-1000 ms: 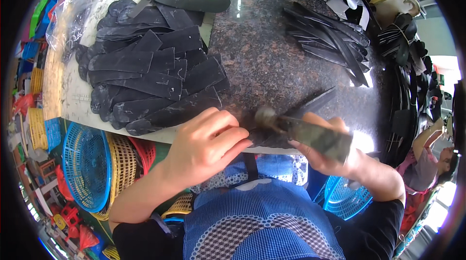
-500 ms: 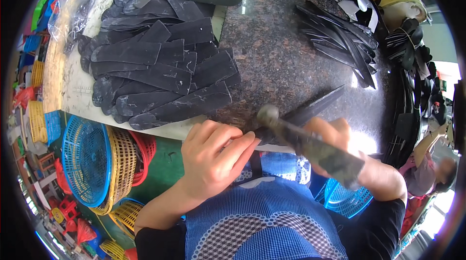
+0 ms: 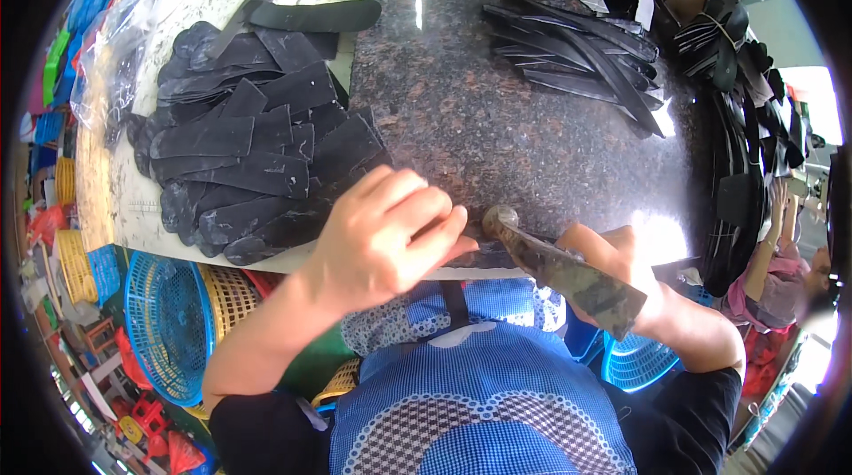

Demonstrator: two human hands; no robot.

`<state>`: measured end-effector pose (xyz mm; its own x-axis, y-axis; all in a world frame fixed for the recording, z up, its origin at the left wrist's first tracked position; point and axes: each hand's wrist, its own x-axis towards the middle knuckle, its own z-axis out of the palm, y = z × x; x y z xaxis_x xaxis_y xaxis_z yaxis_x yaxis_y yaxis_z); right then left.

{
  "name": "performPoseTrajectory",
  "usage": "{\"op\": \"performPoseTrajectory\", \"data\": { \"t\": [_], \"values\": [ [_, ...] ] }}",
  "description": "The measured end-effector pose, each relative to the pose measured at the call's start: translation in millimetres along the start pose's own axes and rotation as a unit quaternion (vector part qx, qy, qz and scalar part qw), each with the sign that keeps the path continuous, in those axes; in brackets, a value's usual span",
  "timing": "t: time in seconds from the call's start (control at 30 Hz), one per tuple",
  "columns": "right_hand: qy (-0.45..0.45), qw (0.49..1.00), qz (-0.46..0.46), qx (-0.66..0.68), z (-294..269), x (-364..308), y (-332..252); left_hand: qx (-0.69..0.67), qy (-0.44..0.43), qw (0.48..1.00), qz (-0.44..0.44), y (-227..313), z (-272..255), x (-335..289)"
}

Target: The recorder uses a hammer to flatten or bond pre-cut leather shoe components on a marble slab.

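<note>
My right hand [image 3: 612,266] grips a hammer with a worn metal head [image 3: 568,275], one end a round face, the other broad and flared. Its handle is hidden under the head and hand. The round end is low over the table's front edge, beside a dark strip [image 3: 488,258] that shows only in part. My left hand [image 3: 386,231] is closed, thumb and fingers pinched just left of the hammer; what they hold, if anything, is hidden. To its left lies a heap of flat black pieces [image 3: 231,138], and farther right a pile of narrow black strips [image 3: 577,58].
The dark speckled tabletop [image 3: 435,120] adjoins a white board [image 3: 133,182] on the left. Blue basket [image 3: 169,324] and yellow basket [image 3: 231,298] stand below left. Bundled black strips [image 3: 732,200] hang at the right edge. A person [image 3: 763,280] is beyond at far right.
The long black strip that slanted out to the right under the hammer no longer shows there. My left hand has tilted upward, and the hammer has shifted slightly down. The view has turned a little.
</note>
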<state>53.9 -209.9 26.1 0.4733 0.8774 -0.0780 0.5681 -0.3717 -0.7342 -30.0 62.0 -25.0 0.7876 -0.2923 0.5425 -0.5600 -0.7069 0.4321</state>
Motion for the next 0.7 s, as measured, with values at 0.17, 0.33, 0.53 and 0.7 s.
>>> {"op": "performPoseTrajectory", "data": {
  "t": [0.17, 0.33, 0.53, 0.7],
  "values": [
    [-0.033, 0.999, 0.028, 0.026, -9, 5, 5, -0.033, 0.068, 0.985, -0.153, 32, 15, -12],
    [-0.004, 0.998, -0.038, -0.042, -15, 22, 0, -0.024, 0.072, 0.982, -0.172, 35, 16, -12],
    [-0.017, 0.998, -0.049, -0.025, -16, 28, -5, -0.056, 0.019, 0.992, -0.11, 22, 7, -9],
    [-0.045, 0.998, -0.029, 0.024, -13, 27, 5, 0.008, 0.018, 0.994, -0.111, 27, 2, -11]
  ]
}}
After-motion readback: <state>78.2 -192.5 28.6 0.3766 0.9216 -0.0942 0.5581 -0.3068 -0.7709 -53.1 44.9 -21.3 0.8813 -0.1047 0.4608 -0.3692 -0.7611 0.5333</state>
